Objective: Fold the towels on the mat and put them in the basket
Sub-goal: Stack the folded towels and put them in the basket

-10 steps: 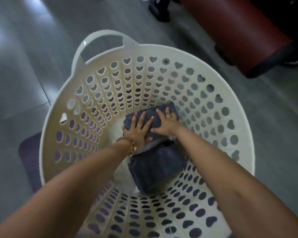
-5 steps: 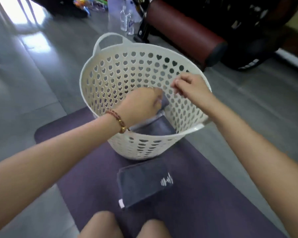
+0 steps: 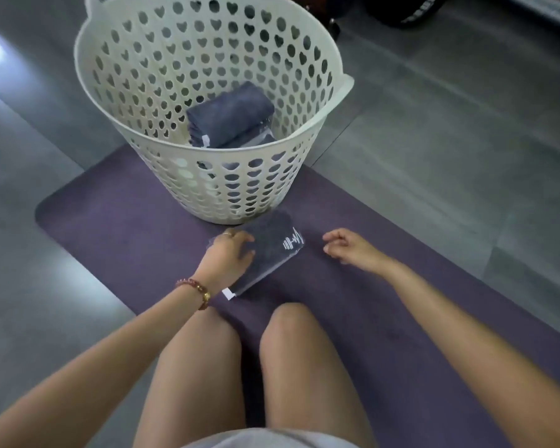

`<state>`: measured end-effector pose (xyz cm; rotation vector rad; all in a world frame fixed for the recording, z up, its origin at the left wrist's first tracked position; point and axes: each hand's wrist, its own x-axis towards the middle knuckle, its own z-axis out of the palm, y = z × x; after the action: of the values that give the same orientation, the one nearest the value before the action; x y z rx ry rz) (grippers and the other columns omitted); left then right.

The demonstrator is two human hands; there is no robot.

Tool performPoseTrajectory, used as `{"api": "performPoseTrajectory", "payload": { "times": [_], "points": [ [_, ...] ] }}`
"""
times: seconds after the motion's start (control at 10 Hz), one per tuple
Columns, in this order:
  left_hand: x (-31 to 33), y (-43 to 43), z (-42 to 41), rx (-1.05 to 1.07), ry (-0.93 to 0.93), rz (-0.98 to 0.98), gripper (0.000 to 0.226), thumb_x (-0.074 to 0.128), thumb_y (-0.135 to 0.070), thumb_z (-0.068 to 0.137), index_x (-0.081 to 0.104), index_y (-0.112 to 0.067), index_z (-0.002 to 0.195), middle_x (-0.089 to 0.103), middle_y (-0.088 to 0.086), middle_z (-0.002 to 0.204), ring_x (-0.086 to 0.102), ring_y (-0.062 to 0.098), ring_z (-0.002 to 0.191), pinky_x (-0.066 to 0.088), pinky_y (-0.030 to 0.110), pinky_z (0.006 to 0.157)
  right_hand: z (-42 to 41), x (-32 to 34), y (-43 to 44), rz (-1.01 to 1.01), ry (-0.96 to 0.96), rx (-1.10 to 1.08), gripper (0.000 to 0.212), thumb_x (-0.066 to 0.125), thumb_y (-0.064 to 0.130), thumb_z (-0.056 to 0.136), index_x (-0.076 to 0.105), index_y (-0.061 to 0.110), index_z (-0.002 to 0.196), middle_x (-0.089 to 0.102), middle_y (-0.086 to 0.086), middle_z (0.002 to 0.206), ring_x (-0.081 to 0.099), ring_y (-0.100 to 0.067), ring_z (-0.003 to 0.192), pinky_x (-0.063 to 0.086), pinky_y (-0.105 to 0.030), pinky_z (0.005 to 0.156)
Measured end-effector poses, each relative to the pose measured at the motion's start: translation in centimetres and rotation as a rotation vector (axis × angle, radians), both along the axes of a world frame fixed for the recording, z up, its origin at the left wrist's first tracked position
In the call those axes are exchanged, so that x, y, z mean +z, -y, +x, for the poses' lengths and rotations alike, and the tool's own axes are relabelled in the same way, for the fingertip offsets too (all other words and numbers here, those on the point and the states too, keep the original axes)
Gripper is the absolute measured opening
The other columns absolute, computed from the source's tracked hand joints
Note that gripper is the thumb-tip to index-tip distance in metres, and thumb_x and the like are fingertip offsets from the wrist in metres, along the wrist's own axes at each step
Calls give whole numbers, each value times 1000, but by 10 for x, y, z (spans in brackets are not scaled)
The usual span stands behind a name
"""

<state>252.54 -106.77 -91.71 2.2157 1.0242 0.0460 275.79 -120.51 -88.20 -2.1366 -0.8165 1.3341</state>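
Note:
A white basket (image 3: 162, 176) with heart-shaped holes stands on the far end of the purple mat (image 3: 117, 227). Inside it lie folded dark blue towels (image 3: 232, 116), stacked. One more folded dark blue towel (image 3: 274, 250), with a white logo and a white tag, lies on the mat just in front of the basket. My left hand (image 3: 230, 258), with a beaded bracelet at the wrist, grips this towel at its left edge, thumb on top. My right hand (image 3: 353, 248) hovers just right of the towel, fingers loosely curled, holding nothing.
My bare knees (image 3: 291, 321) rest on the mat right behind the towel. Grey tiled floor (image 3: 450, 140) surrounds the mat. Dark furniture (image 3: 401, 8) stands beyond the basket at the top right.
Both hands have come out of the basket and dropped to the mat. The left hand has taken hold of the folded towel there. The view has tilted down.

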Motion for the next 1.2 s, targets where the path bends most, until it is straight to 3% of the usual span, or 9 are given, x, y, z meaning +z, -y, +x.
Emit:
{"api": "performPoseTrajectory", "payload": {
  "times": [0.2, 0.4, 0.6, 0.7, 0.8, 0.9, 1.0, 1.1, 1.2],
  "points": [
    [-50, -14, 10, 417, -105, -194, 68, 62, -32, 87, 31, -13, 145, 28, 15, 149, 26, 34, 137, 29, 46, 109, -23, -48, -68, -12, -7, -88, 75, 62, 27, 91, 19, 3, 147, 30, -10, 149, 32, -23, 138, 29, -25, 105],
    [-70, -6, 19, 524, -42, -246, 56, 69, -27, 83, 39, -4, 125, 30, 16, 132, 34, 40, 119, 35, 44, 96, -36, -96, -106, -94, 51, 18, 85, 70, 38, 83, 25, 4, 146, 34, -12, 148, 34, -27, 137, 29, -35, 112],
    [-80, -18, 2, 999, 71, -904, 114, 88, -41, 58, 14, -12, 139, 24, 12, 144, 40, 31, 126, 48, 41, 92, -13, -114, -114, -208, -248, -7, 96, 84, 51, 55, 47, 15, 136, 61, -1, 128, 58, -16, 115, 45, -36, 103],
    [-83, -19, 2, 970, 15, -967, 107, 87, -47, 58, 28, -5, 137, 42, 12, 133, 49, 29, 121, 52, 41, 79, -11, -115, -106, -291, -421, -105, 51, 77, 40, 72, 61, 17, 115, 71, 3, 101, 66, -13, 92, 54, -30, 84],
    [-84, -20, 3, 903, 149, -1026, 41, 79, -34, 73, 59, -8, 98, 61, 13, 105, 62, 24, 92, 51, 34, 76, -18, -107, -97, -214, -472, -212, 22, 68, 27, 83, 65, 17, 102, 70, 3, 88, 65, -9, 76, 51, -20, 61],
    [-70, -11, 3, 892, 214, -1077, 52, 86, -43, 57, 63, -11, 91, 67, 11, 98, 66, 24, 83, 56, 37, 76, -22, -87, -74, -148, -521, -267, 14, 65, 20, 84, 67, 14, 96, 73, 2, 81, 69, -9, 71, 53, -20, 61],
    [-37, 12, 10, 835, 320, -1061, 111, 87, -59, 27, 54, -7, 119, 63, 12, 117, 63, 29, 103, 53, 47, 90, -15, -47, -38, -60, -521, -351, 32, 74, 27, 70, 66, 13, 98, 74, 1, 81, 70, -11, 72, 54, -21, 61],
    [15, 35, 18, 649, 401, -970, 114, 81, -59, 41, 34, -8, 132, 52, 3, 118, 56, 15, 102, 52, 27, 75, -9, 18, 8, 91, -528, -309, 80, 89, 45, 29, 66, 13, 99, 74, 0, 87, 71, -12, 78, 55, -22, 64],
    [60, 56, 21, 456, 503, -892, 77, 78, -36, 73, 24, -16, 125, 43, -16, 109, 47, -5, 94, 45, 7, 62, 3, 61, 36, 247, -403, -313, 93, 88, 57, 21, 65, 14, 100, 74, 3, 89, 70, -10, 81, 54, -20, 66]
  ]
}}
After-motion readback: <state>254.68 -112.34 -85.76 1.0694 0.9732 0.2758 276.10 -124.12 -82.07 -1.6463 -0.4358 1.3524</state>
